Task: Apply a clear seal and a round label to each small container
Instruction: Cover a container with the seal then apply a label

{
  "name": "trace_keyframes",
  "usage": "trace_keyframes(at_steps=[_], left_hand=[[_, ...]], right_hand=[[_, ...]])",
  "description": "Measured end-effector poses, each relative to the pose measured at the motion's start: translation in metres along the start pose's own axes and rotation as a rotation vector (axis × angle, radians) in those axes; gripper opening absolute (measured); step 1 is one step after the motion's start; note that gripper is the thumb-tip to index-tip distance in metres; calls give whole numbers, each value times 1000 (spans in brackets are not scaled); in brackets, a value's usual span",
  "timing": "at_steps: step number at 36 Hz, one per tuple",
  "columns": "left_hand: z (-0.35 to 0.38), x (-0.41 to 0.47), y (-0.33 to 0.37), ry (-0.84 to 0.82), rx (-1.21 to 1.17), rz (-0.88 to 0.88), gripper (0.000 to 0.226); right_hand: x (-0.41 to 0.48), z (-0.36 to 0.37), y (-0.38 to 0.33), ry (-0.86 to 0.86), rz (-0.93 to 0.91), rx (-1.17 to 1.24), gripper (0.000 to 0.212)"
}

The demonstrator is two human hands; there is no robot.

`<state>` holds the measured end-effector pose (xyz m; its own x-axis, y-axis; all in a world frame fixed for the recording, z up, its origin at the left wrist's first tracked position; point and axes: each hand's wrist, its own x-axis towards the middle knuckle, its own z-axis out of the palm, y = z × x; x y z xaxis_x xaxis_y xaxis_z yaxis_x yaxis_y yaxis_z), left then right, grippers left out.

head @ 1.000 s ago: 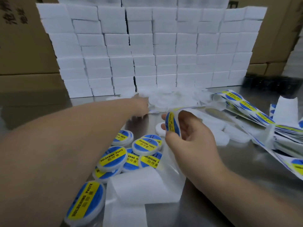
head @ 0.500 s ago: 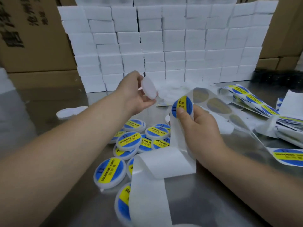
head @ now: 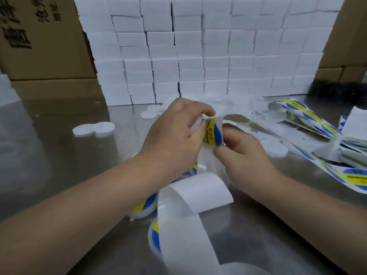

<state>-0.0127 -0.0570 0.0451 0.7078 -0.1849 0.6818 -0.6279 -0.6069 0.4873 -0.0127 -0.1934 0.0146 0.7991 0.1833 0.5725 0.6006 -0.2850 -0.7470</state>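
Rnd label [head: 212, 133] at container [head: 195, 125] — mid-air

Blue-and-yellow round label [head: 213, 133] stands tilted against the small white container [head: 196, 124].

A reflective steel table [head: 49, 155] stands before stacked white boxes [head: 208, 52] and brown cartons [head: 45, 36].

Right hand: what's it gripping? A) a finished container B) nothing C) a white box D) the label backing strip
D: the right hand pinches the white backing strip just below the blue-and-yellow round label, while the left hand holds a small white container beside it.
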Motion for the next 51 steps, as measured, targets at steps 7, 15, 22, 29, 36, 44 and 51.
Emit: trace_keyframes(at_steps=[7, 15, 22, 29, 36, 44, 51], left_hand=[[-3, 6, -8, -28, 96, -3, 31], [-1, 4, -7, -72, 114, 30, 28], [-2, 5, -8, -158, 132, -15, 41], [-7, 8, -5, -278, -132, -138, 2], [-9, 11, -13, -345, -303, -246, 8], [-15, 23, -25, 12, -166, -354, 15], [-18, 22, -30, 126, 90, -262, 12]], right_hand=[[1, 0, 2, 163, 11, -12, 21], [0, 0, -4, 153, 10, 8, 13], [1, -1, 2, 70, -55, -48, 31], [2, -2, 2, 118, -37, 18, 28], [3, -2, 2, 106, 11, 72, 27], [4, -4, 3, 179, 88, 159, 28], [3, -6, 3, 288, 4, 12, 28]])
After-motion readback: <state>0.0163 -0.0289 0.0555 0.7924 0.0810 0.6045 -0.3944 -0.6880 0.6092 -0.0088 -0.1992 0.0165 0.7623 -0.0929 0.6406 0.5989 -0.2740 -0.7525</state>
